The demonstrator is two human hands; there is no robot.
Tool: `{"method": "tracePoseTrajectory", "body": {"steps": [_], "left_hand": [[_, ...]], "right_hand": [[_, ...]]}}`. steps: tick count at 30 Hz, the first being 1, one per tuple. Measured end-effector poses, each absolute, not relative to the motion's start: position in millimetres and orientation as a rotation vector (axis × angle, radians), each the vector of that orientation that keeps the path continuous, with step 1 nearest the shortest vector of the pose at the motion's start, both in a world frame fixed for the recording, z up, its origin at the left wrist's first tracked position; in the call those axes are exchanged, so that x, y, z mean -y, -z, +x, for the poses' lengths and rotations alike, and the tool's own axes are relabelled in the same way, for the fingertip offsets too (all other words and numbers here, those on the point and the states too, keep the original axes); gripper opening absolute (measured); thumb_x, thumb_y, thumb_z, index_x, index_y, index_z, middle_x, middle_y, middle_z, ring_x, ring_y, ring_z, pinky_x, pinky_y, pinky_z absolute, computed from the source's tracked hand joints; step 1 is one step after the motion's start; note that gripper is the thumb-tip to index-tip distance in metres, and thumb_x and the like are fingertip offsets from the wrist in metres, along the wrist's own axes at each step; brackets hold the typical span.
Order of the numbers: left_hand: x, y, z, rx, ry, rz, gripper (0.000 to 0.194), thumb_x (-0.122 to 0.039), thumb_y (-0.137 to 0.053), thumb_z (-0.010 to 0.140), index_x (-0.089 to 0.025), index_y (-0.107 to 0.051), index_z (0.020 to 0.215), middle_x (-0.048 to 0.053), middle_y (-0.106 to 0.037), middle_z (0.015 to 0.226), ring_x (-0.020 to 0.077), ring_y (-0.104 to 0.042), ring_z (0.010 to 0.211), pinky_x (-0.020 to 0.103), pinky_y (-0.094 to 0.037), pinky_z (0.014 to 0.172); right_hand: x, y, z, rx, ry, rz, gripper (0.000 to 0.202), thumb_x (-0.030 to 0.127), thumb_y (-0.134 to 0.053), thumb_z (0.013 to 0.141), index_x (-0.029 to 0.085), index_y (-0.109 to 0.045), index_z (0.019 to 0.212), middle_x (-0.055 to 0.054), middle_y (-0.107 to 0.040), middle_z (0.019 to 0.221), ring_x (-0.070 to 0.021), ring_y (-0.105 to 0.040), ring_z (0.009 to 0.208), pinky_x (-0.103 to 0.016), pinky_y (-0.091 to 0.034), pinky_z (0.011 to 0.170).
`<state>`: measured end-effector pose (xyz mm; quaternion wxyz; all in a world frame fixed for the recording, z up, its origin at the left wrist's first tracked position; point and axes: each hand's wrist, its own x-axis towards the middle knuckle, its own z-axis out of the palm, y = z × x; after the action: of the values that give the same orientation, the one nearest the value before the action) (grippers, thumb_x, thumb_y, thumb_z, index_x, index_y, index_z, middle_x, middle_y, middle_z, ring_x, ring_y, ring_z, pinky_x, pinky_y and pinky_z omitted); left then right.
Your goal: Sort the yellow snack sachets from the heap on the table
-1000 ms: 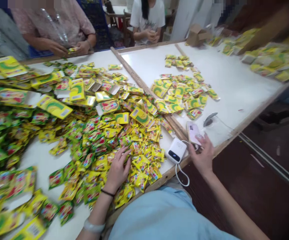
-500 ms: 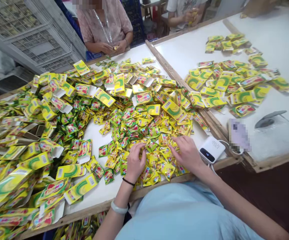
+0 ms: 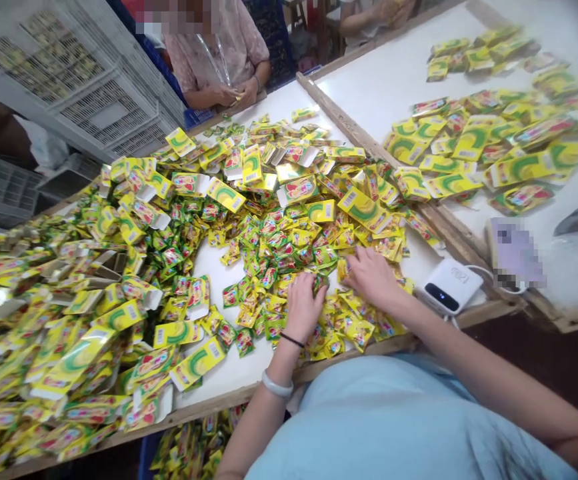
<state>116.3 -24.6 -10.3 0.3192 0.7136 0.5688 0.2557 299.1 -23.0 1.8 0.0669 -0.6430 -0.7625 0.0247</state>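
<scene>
My left hand [image 3: 305,312] is curled at the near side of a heap of small sweet packets [image 3: 273,243]. A green packet [image 3: 320,283] shows between its thumb and fingers. To the right, my right hand [image 3: 373,279] has its fingers bent around a small yellow packet [image 3: 343,270], partly hidden by the fingertips. Loose yellow packets [image 3: 356,330] lie below and between both hands. Beyond the heap are yellow-green cardboard boxes [image 3: 361,208], several with open flaps.
A large pile of boxes [image 3: 76,360] covers the left of the table. Past a wooden divider [image 3: 349,127], more boxes [image 3: 473,137] lie on the right. A white power bank [image 3: 449,287] and a phone [image 3: 515,252] are near my right arm. A co-worker [image 3: 223,60] sits opposite, beside stacked crates [image 3: 83,73].
My left hand has moved up the heap and closed around a green packet. My right hand's fingers have drawn in on a yellow packet. The camera view has shifted left.
</scene>
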Motion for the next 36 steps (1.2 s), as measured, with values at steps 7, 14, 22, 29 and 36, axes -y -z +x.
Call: {"method": "tracePoseTrajectory", "body": {"steps": [7, 14, 22, 29, 36], "left_hand": [[26, 7, 100, -1.401, -0.895, 1.210, 0.031, -0.047, -0.062, 0.075, -0.017, -0.051, 0.075, -0.004, -0.042, 0.065, 0.0087, -0.042, 0.055, 0.025, -0.046, 0.057], [23, 1, 109, -1.321, -0.950, 0.945, 0.039, -0.044, -0.073, 0.064, -0.018, -0.044, 0.069, -0.010, -0.033, 0.053, 0.0044, -0.038, 0.046, 0.020, -0.046, 0.050], [33, -14, 135, -1.191, -0.969, 0.790, 0.032, -0.043, -0.066, 0.073, -0.016, -0.059, 0.088, 0.003, -0.061, 0.078, 0.0124, -0.057, 0.065, 0.027, -0.054, 0.061], [35, -14, 142, -1.261, -1.020, 0.859, 0.036, -0.049, -0.059, 0.079, -0.015, -0.060, 0.093, 0.007, -0.063, 0.093, 0.0170, -0.061, 0.080, 0.030, -0.053, 0.072], [27, -10, 156, -1.280, -1.005, 0.953, 0.040, -0.046, -0.066, 0.074, -0.016, -0.059, 0.100, 0.007, -0.062, 0.099, 0.0167, -0.060, 0.085, 0.027, -0.051, 0.074]], "right_hand": [[20, 3, 309, 2.355, -0.052, -1.808, 0.009, 0.024, -0.056, 0.085, 0.016, -0.059, 0.086, -0.008, -0.058, 0.080, -0.0238, -0.054, 0.078, -0.031, -0.034, 0.065], [24, 1, 328, 2.057, -0.302, -1.738, 0.026, 0.036, -0.050, 0.089, 0.016, -0.059, 0.075, -0.009, -0.060, 0.079, -0.0226, -0.055, 0.078, -0.031, -0.038, 0.065], [37, -5, 293, 1.099, -1.299, -1.185, 0.028, 0.047, -0.060, 0.081, 0.019, -0.055, 0.081, 0.000, -0.060, 0.069, -0.0148, -0.056, 0.063, -0.024, -0.044, 0.058], [29, 16, 283, 1.321, -1.133, -1.320, 0.029, 0.049, -0.049, 0.087, 0.021, -0.055, 0.084, 0.001, -0.054, 0.063, -0.0154, -0.051, 0.058, -0.026, -0.041, 0.055], [28, 5, 291, 1.330, -1.126, -1.382, 0.040, 0.048, -0.037, 0.092, 0.022, -0.046, 0.122, -0.010, -0.064, 0.104, -0.0220, -0.064, 0.088, -0.036, -0.052, 0.078]]}}
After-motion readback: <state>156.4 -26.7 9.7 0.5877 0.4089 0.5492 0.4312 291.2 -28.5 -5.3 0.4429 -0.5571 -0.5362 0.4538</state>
